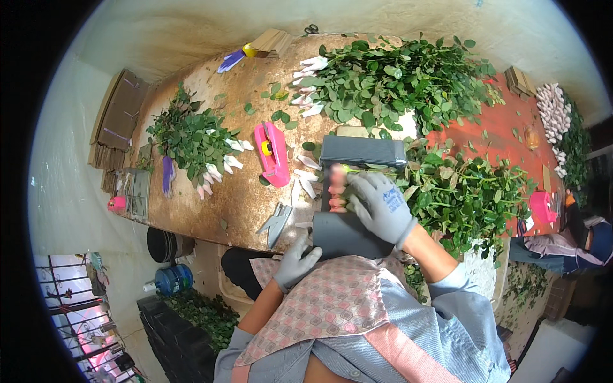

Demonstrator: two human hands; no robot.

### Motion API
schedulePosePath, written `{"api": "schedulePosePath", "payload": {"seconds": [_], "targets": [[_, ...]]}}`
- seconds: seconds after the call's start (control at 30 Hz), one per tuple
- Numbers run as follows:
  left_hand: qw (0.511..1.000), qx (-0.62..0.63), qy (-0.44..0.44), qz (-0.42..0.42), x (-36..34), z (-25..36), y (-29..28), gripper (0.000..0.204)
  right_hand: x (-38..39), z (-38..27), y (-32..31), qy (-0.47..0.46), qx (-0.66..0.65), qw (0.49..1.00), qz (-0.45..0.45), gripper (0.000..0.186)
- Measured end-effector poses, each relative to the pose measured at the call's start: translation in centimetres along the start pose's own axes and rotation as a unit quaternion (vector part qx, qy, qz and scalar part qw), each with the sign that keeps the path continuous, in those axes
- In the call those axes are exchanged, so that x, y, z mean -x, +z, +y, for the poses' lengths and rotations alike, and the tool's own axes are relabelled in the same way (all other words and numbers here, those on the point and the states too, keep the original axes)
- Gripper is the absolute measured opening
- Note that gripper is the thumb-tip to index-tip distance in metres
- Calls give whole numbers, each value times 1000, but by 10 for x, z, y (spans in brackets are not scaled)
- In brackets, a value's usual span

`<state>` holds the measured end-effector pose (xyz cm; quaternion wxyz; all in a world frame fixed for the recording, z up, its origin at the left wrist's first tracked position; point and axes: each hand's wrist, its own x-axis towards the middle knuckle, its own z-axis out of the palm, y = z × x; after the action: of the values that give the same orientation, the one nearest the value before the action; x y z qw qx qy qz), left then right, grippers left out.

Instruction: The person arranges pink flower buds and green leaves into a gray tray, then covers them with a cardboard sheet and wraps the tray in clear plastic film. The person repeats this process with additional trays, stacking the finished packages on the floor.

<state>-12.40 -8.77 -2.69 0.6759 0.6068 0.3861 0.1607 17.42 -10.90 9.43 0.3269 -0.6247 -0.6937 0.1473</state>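
Observation:
Two dark grey panels, a far panel (363, 152) and a near panel (348, 236), stand with a row of pink rose buds (336, 199) between them. My right hand (382, 203), in a grey glove, is closed at the stem just behind a blurred pink rose (337, 175) at the far end of that row. The leafy rose stems (460, 188) trail off to the right. My left hand (295, 263), also gloved, lies by the near panel's left edge, thumb and fingers apart, holding nothing. A grey stapler (276, 225) lies just beyond it.
A pink tape dispenser (272, 156) stands left of the panels, near loose white bud sleeves (306, 182). Sleeved rose bunches lie at the left (191, 137) and at the back (389, 83). Folded cardboard (118, 115) leans at the far left. Another person (575, 239) is at the right.

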Motion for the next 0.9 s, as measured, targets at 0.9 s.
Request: {"api": "schedulePosePath", "payload": {"seconds": [0.9], "targets": [[831, -518, 98, -175, -133, 78, 29, 46, -37, 47, 32, 22, 303, 950, 77, 57]]}}
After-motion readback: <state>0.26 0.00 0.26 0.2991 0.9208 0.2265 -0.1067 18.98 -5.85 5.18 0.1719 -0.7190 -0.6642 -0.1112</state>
